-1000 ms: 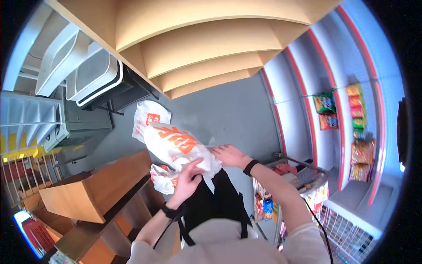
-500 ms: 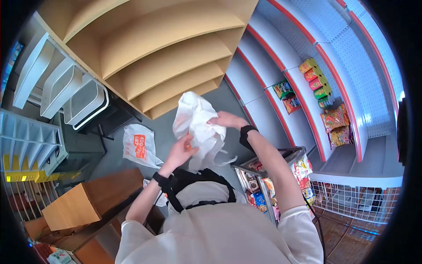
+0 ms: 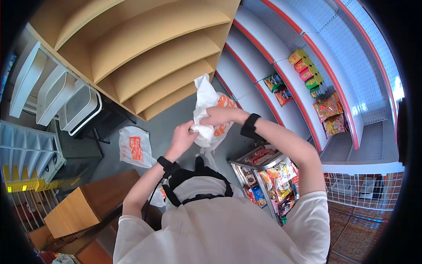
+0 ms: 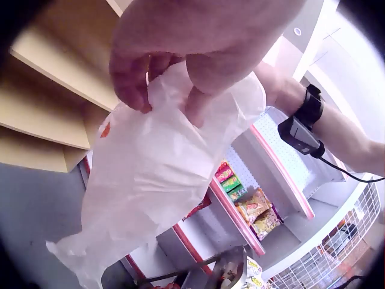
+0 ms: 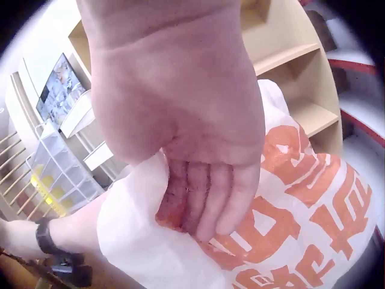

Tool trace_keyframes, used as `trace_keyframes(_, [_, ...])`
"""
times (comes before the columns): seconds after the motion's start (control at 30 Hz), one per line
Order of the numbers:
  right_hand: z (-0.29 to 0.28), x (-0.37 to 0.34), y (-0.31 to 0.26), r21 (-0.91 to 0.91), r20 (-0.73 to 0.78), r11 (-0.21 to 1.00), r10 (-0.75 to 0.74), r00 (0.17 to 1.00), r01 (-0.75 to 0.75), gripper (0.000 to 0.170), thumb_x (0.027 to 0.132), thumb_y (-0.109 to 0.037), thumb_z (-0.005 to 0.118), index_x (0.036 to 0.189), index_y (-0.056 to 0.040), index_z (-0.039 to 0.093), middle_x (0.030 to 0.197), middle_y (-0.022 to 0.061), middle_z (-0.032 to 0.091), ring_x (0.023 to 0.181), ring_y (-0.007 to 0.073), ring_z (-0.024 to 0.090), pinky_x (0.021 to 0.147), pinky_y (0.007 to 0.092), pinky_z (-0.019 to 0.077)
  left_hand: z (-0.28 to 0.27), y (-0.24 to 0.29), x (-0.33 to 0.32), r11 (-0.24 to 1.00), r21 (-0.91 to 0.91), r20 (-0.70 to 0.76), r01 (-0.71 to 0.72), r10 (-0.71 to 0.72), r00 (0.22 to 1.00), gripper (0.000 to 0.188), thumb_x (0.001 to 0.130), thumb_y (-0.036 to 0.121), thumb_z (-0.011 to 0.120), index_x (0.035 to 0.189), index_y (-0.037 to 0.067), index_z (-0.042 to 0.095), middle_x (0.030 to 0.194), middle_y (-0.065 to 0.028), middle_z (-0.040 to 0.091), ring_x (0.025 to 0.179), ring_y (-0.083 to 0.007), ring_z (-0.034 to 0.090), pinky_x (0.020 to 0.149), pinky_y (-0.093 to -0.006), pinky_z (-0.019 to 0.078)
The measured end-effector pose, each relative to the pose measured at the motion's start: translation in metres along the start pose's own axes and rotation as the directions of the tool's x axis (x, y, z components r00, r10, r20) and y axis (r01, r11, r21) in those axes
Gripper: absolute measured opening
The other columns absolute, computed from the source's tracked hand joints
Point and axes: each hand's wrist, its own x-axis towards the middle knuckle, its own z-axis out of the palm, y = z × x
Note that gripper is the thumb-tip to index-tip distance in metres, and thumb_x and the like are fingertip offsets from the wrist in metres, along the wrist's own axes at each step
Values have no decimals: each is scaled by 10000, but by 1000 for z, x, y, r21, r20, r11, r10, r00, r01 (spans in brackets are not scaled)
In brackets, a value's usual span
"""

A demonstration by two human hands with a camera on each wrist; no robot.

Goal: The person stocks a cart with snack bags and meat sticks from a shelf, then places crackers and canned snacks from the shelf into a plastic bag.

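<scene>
A crumpled white plastic bag (image 3: 214, 140) with orange print hangs in front of my body, held up by both hands. On its near left edge, my left hand (image 3: 182, 138) pinches the plastic between thumb and fingers, as the left wrist view shows with the bag (image 4: 147, 159) draped below. My right hand (image 3: 221, 115) grips the bag from the right, beside the left hand. In the right wrist view, the fingers (image 5: 222, 205) curl against the bag (image 5: 343, 211), and a fold of plastic covers the thumb.
Another white printed bag (image 3: 136, 147) lies on the grey floor to the left. A wooden shelf unit (image 3: 154, 53) stands ahead. Red-edged shelves (image 3: 281, 70) with snack packs are at the right, near a cart (image 3: 274, 160) of packaged food. A brown wooden cabinet (image 3: 90, 196) stands left.
The bag has come up from low in front of my body and been turned, with both hands rising and closing in on its edge. The head view has shifted, showing more of the right shelves.
</scene>
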Motion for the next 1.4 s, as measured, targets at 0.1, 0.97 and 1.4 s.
trace_keyframes(0.1, [16, -10, 31, 157, -73, 978, -126, 989, 136, 553, 884, -468, 528, 1071, 45, 617, 923, 179, 663, 820, 252, 648, 733, 352, 493, -2, 7, -7, 1000, 9, -34, -8, 8, 999, 255, 750, 110, 643, 988, 24, 611, 846, -226, 635, 810, -397, 623, 700, -446, 495])
trace_keyframes(0.97, [64, 34, 129, 185, -788, 949, -12, 616, 255, 153, 881, -121, 476, 937, 4, 545, 900, 231, 626, 884, 409, 601, 757, 470, 480, -55, -3, -22, 912, 379, 54, 158, -193, 980, 356, 730, 28, 619, 1086, 33, 592, 914, -223, 649, 866, -374, 634, 755, -402, 500])
trace_keyframes(1.4, [47, -27, 82, 82, -661, 941, -194, 725, 327, 433, 968, -409, 439, 1050, -36, 643, 822, 205, 620, 765, 365, 606, 696, 426, 466, -10, 56, -4, 809, 446, -259, -383, 527, 810, 543, 766, 116, 738, 1134, 9, 353, 1346, -301, 320, 927, -433, 588, 722, -439, 526])
